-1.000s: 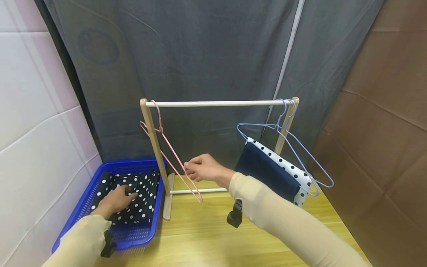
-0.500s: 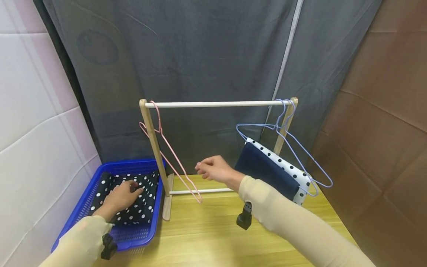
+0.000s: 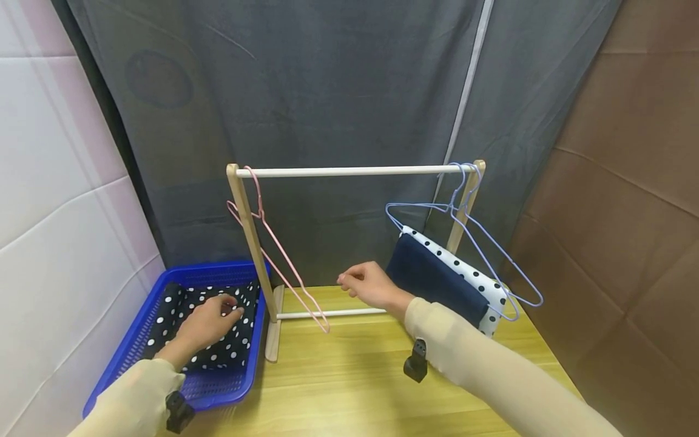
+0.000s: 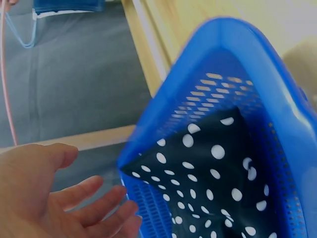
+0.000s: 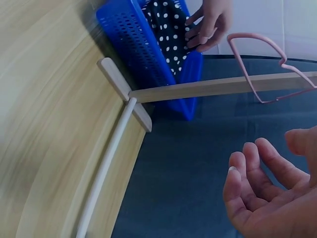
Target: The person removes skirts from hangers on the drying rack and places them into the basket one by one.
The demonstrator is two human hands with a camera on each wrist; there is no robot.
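Note:
My left hand (image 3: 210, 321) hovers over a black cloth with white dots (image 3: 232, 337), its fingers loosely bent and holding nothing. That cloth lies in a blue plastic basket (image 3: 251, 364); in the left wrist view a gap shows between the fingers and the cloth (image 4: 208, 183). My right hand (image 3: 374, 285) is in the air in front of the rack, fingers relaxed and nothing in them. To its left, a pink hanger (image 3: 286, 258) hangs on the rack's white top bar (image 3: 349, 172). To its right hangs a navy cloth (image 3: 431, 276) beside a white cloth with black dots (image 3: 494, 291).
Two blue hangers (image 3: 486, 243) are crowded at the rack's right end. The rack's wooden left post (image 3: 251, 243) rises right beside the basket. A white lower bar (image 3: 333, 313) crosses just above the wooden table (image 3: 327, 388). A grey curtain (image 3: 338, 79) closes off the back.
My right hand has drawn away from the pink hanger, to the right and slightly down. My left hand has shifted a little to the right over the dotted cloth.

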